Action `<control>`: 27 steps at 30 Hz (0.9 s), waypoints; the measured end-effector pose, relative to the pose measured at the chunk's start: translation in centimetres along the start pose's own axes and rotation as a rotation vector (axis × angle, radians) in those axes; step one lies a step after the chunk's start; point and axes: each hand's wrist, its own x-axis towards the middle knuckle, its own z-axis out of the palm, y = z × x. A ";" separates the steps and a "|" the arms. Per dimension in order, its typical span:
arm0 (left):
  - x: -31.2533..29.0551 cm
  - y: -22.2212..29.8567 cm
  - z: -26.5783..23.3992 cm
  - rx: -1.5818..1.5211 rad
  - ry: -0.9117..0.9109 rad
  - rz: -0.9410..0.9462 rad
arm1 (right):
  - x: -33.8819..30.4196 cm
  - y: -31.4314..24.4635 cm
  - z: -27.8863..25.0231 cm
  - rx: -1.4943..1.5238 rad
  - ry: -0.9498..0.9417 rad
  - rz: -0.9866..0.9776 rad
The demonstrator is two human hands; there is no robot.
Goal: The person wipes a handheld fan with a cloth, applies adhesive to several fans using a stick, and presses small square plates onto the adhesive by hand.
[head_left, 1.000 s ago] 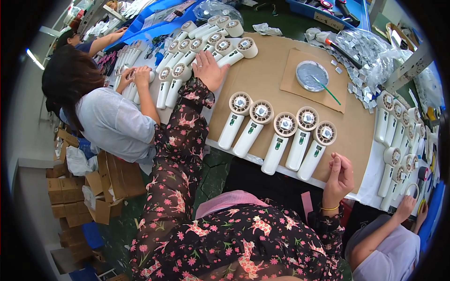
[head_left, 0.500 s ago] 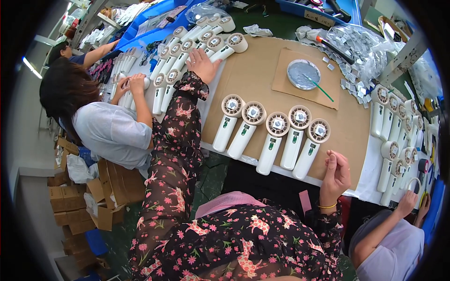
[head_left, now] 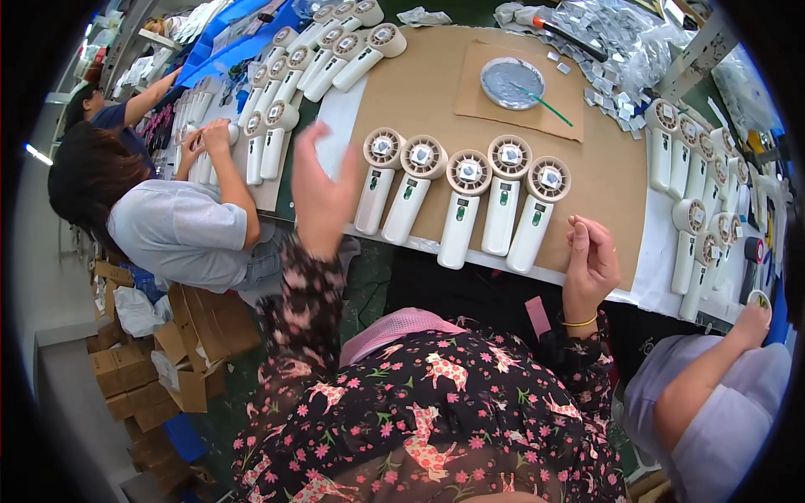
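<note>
My left hand (head_left: 325,194) is in the air left of the cardboard sheet (head_left: 419,92), fingers apart and slightly blurred, holding nothing. My right hand (head_left: 590,267) hovers by the sheet's near right edge. Its thumb and fingers are pinched; whatever they may hold is hidden. Between the hands, several white handheld fans (head_left: 459,222) lie in a row, their round beige-rimmed heads pointing away from me. A small silvery square sits at the centre of each head. Farther off on the sheet, a round dish of grey paste (head_left: 510,82) holds a thin green stick (head_left: 549,111).
More fans (head_left: 295,63) lie at the back left, and another group (head_left: 689,218) at the right. Small grey squares (head_left: 616,90) are heaped at the back right beside a black-and-orange tool (head_left: 572,39). Co-workers sit left (head_left: 172,222) and right (head_left: 713,402). Cardboard boxes (head_left: 126,365) stand on the floor.
My left hand has left the fans at the back left and come back toward me. The right hand stays pinched in nearly the same place. The whole view has shifted somewhat.
</note>
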 end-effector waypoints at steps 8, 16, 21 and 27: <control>-8.7 5.0 3.0 0.229 -0.102 0.049 | -0.2 0.1 0.1 0.023 -0.004 -0.002; -5.7 -2.2 3.2 0.396 -0.018 0.039 | -0.5 0.6 0.2 0.014 0.030 0.019; -2.1 -9.6 0.5 0.465 0.046 -0.043 | -0.4 0.6 0.2 0.010 0.024 0.023; -1.3 -13.2 -0.6 0.516 0.172 0.056 | -0.3 0.2 0.5 0.028 0.057 0.030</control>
